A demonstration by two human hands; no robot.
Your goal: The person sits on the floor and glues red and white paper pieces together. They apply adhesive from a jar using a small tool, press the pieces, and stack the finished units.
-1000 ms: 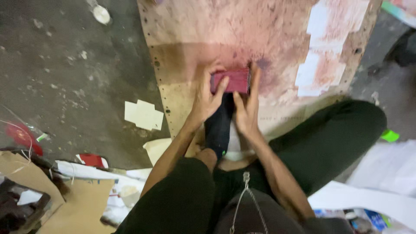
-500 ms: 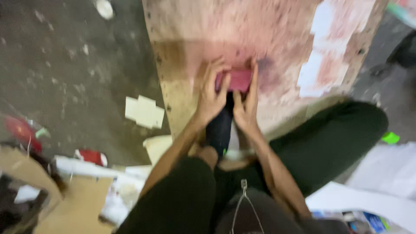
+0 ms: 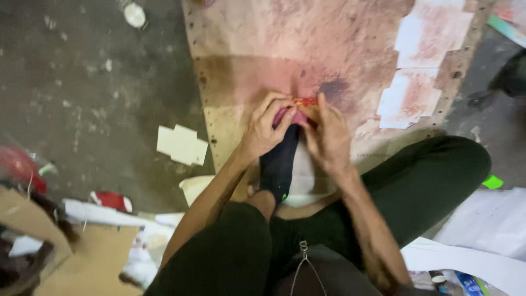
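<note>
I sit on the floor in black trousers, one foot in a black sock (image 3: 279,164) stretched out in front of me. Both hands meet just past the toe of that sock. My left hand (image 3: 264,129) and my right hand (image 3: 327,137) together grip a small red and pink flat piece (image 3: 300,109), which is mostly hidden by my fingers. The piece is held over a stained pink and brown board (image 3: 307,49) lying on the floor.
White paper sheets (image 3: 422,66) are stuck on the board's right side. A cream cut-out piece (image 3: 182,144) lies on the dark concrete floor to the left. Cardboard (image 3: 66,257), red scraps (image 3: 111,200) and white paper (image 3: 487,219) lie around my legs.
The red piece was held flat and wide between my hands a second ago. Now my fingers have closed over it and it looks folded or bunched, with little of it showing.
</note>
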